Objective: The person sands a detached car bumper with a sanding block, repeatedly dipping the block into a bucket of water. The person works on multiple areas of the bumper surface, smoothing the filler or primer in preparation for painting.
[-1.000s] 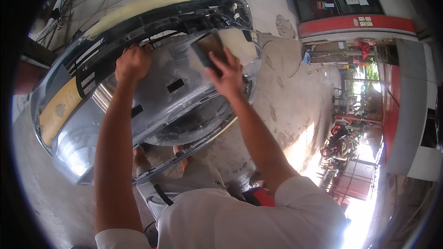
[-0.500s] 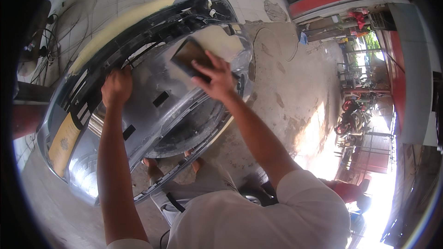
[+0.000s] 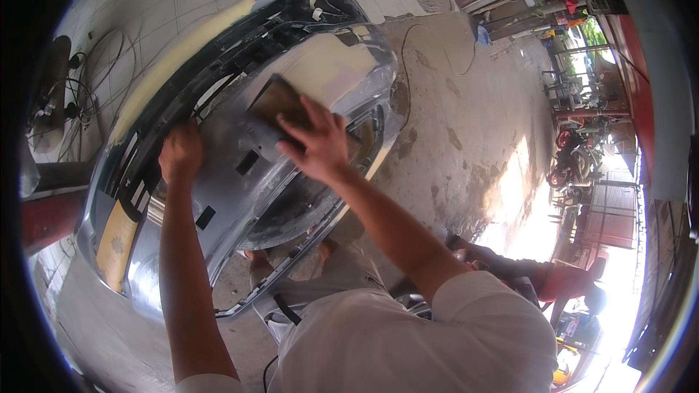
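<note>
A grey car bumper (image 3: 227, 132) lies across the view, patched with pale yellow filler (image 3: 320, 65). My right hand (image 3: 320, 144) holds a dark brown, rectangular sanding block (image 3: 280, 103) against the bumper's face, just below the larger filler patch. Its fingers are spread over the block's near right end. My left hand (image 3: 181, 153) is closed on the rim of a long slot in the bumper, left of the block. Its fingertips are hidden in the opening. Two black rectangles (image 3: 247, 162) show on the grey surface between my forearms.
Cables (image 3: 80, 94) lie on the tiled floor at the far left. A thin hose or cord (image 3: 405, 40) curves over the stained concrete floor (image 3: 466, 124) on the right. Motorcycles (image 3: 571, 156) stand farther right, and a person in red (image 3: 568, 284) is at the lower right.
My right hand and the sanding block have shifted left and slightly down over the bumper. The left hand keeps its hold. The whole view has tilted a little.
</note>
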Available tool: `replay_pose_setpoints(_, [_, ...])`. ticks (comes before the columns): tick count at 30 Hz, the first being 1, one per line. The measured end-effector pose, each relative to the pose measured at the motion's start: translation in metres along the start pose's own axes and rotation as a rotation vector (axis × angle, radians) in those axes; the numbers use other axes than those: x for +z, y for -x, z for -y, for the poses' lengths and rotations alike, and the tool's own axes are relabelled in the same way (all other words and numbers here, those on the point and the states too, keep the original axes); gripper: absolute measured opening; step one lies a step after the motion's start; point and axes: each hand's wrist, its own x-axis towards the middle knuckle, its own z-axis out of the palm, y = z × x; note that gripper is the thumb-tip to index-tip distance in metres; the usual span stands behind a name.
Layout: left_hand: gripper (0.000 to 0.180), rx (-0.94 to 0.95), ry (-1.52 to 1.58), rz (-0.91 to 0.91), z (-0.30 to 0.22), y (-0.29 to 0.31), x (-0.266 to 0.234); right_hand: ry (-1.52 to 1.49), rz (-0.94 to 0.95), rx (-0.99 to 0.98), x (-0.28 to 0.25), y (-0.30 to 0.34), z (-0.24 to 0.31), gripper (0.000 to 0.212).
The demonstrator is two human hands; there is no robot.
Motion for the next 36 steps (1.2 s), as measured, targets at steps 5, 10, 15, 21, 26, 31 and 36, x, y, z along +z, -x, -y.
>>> replay_pose_setpoints(5, [0.063, -0.003, -0.020, 0.041, -0.032, -0.004, 0.003, -0.088, -0.040, 0.600, -0.025, -0.077, -0.231, 0.059])
replay_pose_setpoints(10, [0.065, -0.012, -0.066, -0.011, -0.014, -0.009, 0.007, 0.197, -0.079, 0.421, 0.010, -0.047, -0.094, 0.053])
replay_pose_setpoints(15, [0.063, 0.019, -0.054, 0.019, -0.002, -0.008, -0.001, 0.027, 0.049, 0.022, -0.003, 0.002, 0.014, 0.054])
replay_pose_setpoints(21, [0.063, 0.030, -0.062, 0.040, -0.022, -0.009, 0.010, -0.041, 0.125, 0.683, -0.037, -0.083, -0.240, 0.058])
replay_pose_setpoints(26, [0.062, 0.001, -0.102, 0.008, -0.015, -0.007, 0.003, 0.080, -0.068, 0.329, -0.006, -0.051, -0.111, 0.048])
replay_pose_setpoints(31, [0.062, 0.006, -0.077, 0.009, 0.000, -0.006, -0.004, -0.030, 0.139, -0.175, -0.023, -0.024, -0.043, 0.047])
replay_pose_setpoints(36, [0.063, 0.051, -0.057, 0.013, -0.027, -0.008, 0.012, 0.019, 0.098, 0.457, -0.024, -0.110, -0.223, 0.051])
